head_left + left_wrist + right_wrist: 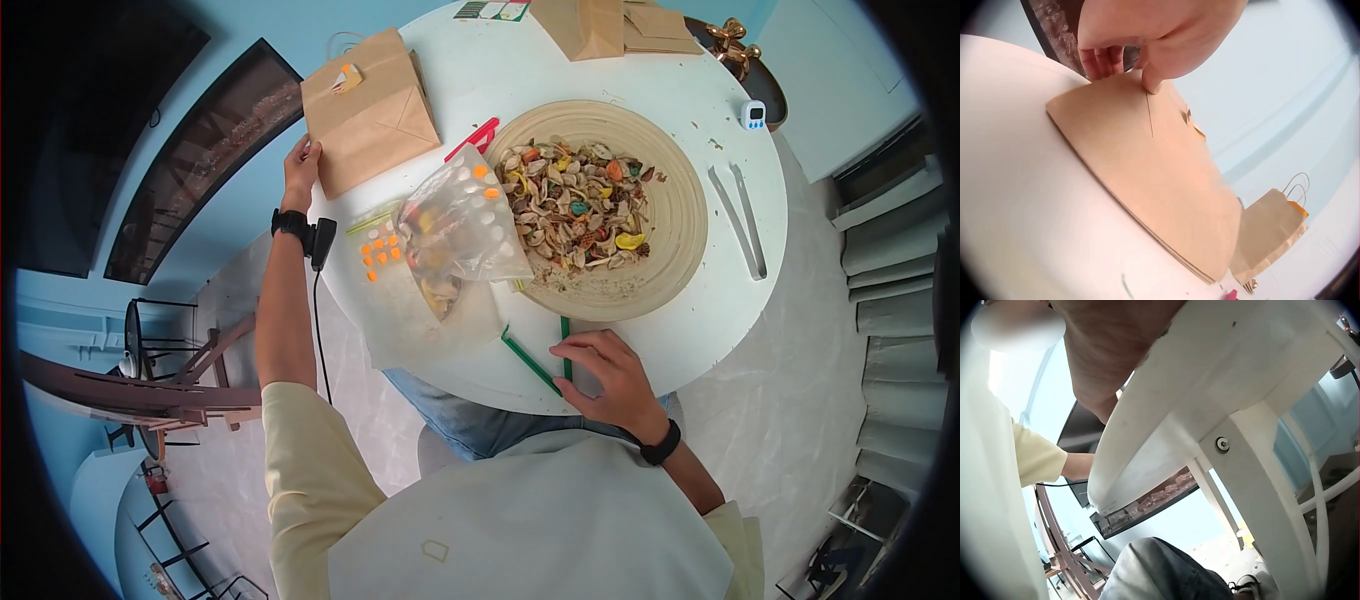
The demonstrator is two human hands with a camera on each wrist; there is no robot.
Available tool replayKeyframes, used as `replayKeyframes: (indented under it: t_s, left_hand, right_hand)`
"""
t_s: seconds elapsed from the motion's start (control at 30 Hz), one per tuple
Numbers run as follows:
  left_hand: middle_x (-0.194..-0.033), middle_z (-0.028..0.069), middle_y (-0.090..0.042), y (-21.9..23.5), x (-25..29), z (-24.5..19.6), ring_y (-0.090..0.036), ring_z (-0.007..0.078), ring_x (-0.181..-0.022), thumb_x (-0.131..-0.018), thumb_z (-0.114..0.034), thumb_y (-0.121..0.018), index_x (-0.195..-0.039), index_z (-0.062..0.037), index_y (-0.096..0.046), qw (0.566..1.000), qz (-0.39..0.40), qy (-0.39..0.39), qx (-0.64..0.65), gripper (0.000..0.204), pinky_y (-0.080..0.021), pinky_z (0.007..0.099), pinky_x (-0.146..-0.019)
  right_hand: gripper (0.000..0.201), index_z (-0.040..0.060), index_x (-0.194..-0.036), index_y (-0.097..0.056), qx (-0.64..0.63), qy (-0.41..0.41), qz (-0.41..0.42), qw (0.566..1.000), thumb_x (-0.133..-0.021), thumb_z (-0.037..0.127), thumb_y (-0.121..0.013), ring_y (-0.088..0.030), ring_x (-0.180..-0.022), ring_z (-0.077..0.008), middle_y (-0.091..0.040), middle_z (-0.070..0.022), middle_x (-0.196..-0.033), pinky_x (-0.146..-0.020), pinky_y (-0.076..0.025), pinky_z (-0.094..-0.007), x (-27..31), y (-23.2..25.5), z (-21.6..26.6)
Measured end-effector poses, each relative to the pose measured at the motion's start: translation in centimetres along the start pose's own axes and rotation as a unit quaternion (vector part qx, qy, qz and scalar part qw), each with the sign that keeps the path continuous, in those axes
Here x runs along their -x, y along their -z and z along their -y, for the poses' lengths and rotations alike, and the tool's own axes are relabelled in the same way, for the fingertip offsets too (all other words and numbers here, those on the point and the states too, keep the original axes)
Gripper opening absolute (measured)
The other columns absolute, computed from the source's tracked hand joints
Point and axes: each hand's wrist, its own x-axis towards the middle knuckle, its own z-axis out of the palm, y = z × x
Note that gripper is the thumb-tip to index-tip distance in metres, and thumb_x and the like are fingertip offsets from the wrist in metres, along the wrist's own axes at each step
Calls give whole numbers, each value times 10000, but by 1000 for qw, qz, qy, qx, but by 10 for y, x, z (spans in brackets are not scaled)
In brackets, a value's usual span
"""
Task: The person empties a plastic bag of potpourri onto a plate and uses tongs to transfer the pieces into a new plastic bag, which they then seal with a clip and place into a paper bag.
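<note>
At the table's left edge, the left hand (300, 172) pinches the side of a brown paper bag (360, 135) lying flat. In the left wrist view, the thumb of that hand (1166, 31) presses on the bag (1147, 162), its fingers behind the edge. By the front edge, the right hand (615, 385) has loosely bent, parted fingers beside a green clip (530, 360) and a second green strip (566, 345); whether it touches them I cannot tell. The right wrist view shows part of this hand (1116, 344), its fingertips hidden by the table.
A round tray (680, 230) holds dried pieces, with a clear plastic bag (490, 245) overlapping its left rim. A red clip (472, 140), metal tongs (745, 225) and a small timer (753, 115) lie around it. More paper bags (585, 30) are at the far edge.
</note>
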Motion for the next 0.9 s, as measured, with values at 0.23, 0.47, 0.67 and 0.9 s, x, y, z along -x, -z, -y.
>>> replayKeyframes:
  t_s: [0.23, 0.47, 0.67, 0.9]
  left_hand:
    - [-1079, 119, -655, -14, -22, 32, -644, 226, -945, -874, -321, -686, -1296, -105, -593, 986, -9, -63, -153, 483, -510, 339, -851]
    - [-1161, 191, -636, 4, 20, -31, -586, 303, -1125, -852, -358, -689, -1222, -97, -625, 944, -141, -165, -248, 457, -450, 405, -979]
    - [-1282, 132, -551, -11, 224, -163, -517, 256, -1195, -812, -235, -753, -1221, -62, -569, 924, 220, -311, -14, 481, -398, 398, -1010]
    - [-1343, 142, -499, -45, 302, -154, -482, 353, -1235, -747, -150, -785, -1201, -49, -572, 870, 207, -403, -195, 512, -425, 419, -1008]
  right_hand:
    - [360, 109, -1066, -660, 3, -12, 12, 1000, -720, 110, -757, -594, -899, -240, -600, -37, -1034, -775, -511, -345, -2, 0, 0]
    - [395, 124, -1055, -662, -1, 5, 23, 1000, -685, 161, -796, -590, -921, -225, -593, -29, -1067, -775, -506, -333, -2, 2, 1]
    - [356, 146, -994, -672, -3, -20, 30, 999, -675, 205, -818, -550, -858, -198, -538, -5, -1002, -750, -480, -310, 1, 2, 4]
    - [211, 127, -873, -680, 35, 43, 28, 998, -697, 143, -795, -524, -751, -182, -521, 2, -850, -663, -459, -318, 8, -4, -7]
